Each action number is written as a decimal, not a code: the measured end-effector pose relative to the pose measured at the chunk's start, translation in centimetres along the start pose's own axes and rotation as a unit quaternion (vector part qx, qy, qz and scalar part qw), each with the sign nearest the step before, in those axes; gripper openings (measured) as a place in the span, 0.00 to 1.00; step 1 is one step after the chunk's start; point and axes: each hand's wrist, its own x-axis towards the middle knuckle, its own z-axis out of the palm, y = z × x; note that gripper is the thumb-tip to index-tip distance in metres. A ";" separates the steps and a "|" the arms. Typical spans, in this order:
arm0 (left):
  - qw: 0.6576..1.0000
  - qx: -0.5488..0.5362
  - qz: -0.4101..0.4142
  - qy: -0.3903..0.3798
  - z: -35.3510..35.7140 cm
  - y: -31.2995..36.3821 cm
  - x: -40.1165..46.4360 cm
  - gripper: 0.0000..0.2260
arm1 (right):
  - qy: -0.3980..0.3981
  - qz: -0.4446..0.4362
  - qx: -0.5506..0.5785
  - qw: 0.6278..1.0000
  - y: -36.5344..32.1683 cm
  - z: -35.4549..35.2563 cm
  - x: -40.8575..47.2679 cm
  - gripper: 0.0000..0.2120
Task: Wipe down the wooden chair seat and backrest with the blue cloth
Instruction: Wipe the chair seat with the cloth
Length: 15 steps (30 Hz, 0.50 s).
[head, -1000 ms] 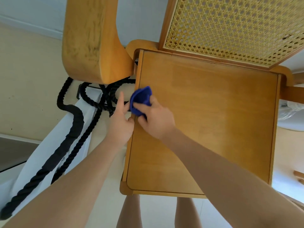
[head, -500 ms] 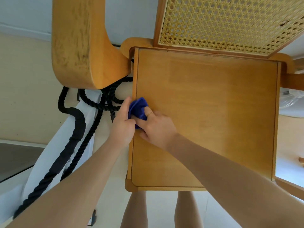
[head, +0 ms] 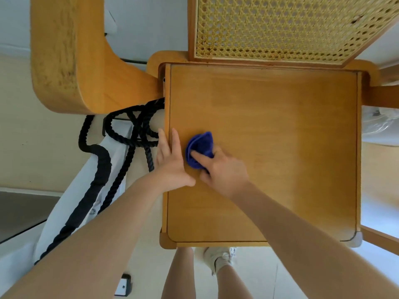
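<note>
The wooden chair seat (head: 280, 147) fills the middle of the view, seen from above. Its cane-woven backrest (head: 269, 26) rises at the far side. A bunched blue cloth (head: 200, 147) lies on the left part of the seat. My right hand (head: 222, 169) presses the cloth down, fingers closed over it. My left hand (head: 170, 160) rests flat on the seat's left edge, fingers spread, just left of the cloth and holding nothing.
A curved wooden armrest (head: 71, 55) stands at upper left. Thick black rope (head: 121, 147) is coiled over a white object (head: 62, 212) left of the seat. My legs and a shoe (head: 220, 257) show below the front edge. Another armrest piece (head: 382, 98) is at right.
My right hand has slid the blue cloth from the seat's left rim rightward onto the seat surface. My left hand has opened flat on the left edge.
</note>
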 end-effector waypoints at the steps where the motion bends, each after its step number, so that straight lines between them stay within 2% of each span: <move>1: 1.000 0.008 -0.008 0.001 0.0 0.2 0.1 0.58 | 0.009 0.024 -0.003 1.000 1.5 -0.5 0.1 0.25; 3: 0.998 0.045 -0.013 0.030 0.7 0.6 0.1 0.59 | 0.054 0.118 0.022 0.991 4.6 -1.5 0.6 0.24; 5: 0.992 0.063 -0.010 0.112 2.5 0.8 -0.4 0.59 | 0.121 0.214 0.070 0.967 6.9 -1.8 0.6 0.23; 7: 0.978 0.054 -0.031 0.200 4.9 0.9 -1.2 0.58 | 0.155 0.272 0.107 0.944 7.5 -1.3 0.2 0.23; 8: 0.974 0.059 -0.049 0.212 6.0 1.0 -1.7 0.58 | 0.157 0.281 0.115 0.940 7.0 -0.9 -0.3 0.23; 10: 0.973 0.085 -0.077 0.198 7.5 1.1 -2.2 0.60 | 0.129 0.253 0.108 0.953 5.4 0.3 -1.6 0.24; 12: 0.973 0.102 -0.096 0.185 8.0 1.6 -2.2 0.62 | 0.081 0.171 0.076 0.979 4.5 0.8 -3.4 0.26; 15: 0.973 0.107 -0.109 0.174 7.9 2.5 -2.1 0.62 | 0.099 0.034 -0.070 0.992 7.5 0.0 -4.2 0.28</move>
